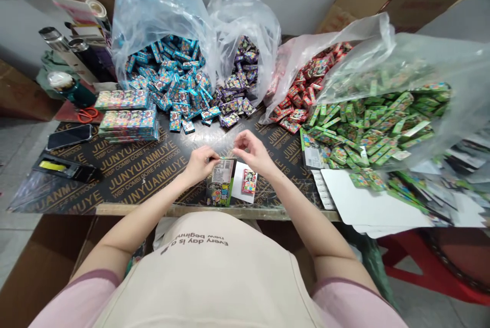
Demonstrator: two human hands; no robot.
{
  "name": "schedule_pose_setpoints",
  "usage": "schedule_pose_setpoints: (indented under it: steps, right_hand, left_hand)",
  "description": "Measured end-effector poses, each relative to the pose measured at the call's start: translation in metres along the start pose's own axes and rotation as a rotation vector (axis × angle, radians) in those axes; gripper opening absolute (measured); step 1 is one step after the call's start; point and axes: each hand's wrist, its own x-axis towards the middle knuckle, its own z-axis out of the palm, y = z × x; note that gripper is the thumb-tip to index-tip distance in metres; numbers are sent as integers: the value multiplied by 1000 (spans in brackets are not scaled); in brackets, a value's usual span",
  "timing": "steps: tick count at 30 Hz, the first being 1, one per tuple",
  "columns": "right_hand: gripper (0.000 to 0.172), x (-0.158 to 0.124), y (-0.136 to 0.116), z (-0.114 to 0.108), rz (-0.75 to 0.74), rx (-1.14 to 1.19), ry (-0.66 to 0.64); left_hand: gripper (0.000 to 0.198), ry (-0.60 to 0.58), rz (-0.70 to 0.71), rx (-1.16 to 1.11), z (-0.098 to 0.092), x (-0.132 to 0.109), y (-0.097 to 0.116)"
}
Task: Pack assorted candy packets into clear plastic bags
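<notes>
From the head camera, the left hand (201, 162) grips the top edge of a small box (221, 185) that stands upright on the desk (133, 174), close to the near edge and right in front of the person. The right hand (255, 154) hovers just beside the box top with thumb and fingertips pinched narrow. Whether they hold anything is hard to tell from here. A red packet (249, 181) lies flat on a white card (238, 177) just right of the box, under the right wrist.

Four clear plastic bags spill packets across the back of the desk: blue packets (172, 75), purple packets (239, 90), red packets (306, 88) and green packets (375, 121). To the left lie stacked boxes (128, 118), a phone (69, 136) and orange scissors (87, 113).
</notes>
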Motion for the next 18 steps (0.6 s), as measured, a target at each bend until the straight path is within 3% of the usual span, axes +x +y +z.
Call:
schedule_pose_setpoints:
  steps: [3,6,9,14,18]
  right_hand:
    - [26,7,-2,10,28,12,-213]
    - [29,10,3,14,55,-6,-280]
    - [30,11,6,16,85,5,-281]
    - [30,12,10,19,145,65,-246]
    - [38,11,20,27,385,307,-155]
  left_hand:
    - [7,0,13,7,-1,-1,3]
    - [8,16,30,2,-1,-3,6]
    - [3,38,9,2,3,-4,8]
    - [20,102,-62,50,12,-6,7]
    - [13,77,-17,108,16,-8,11]
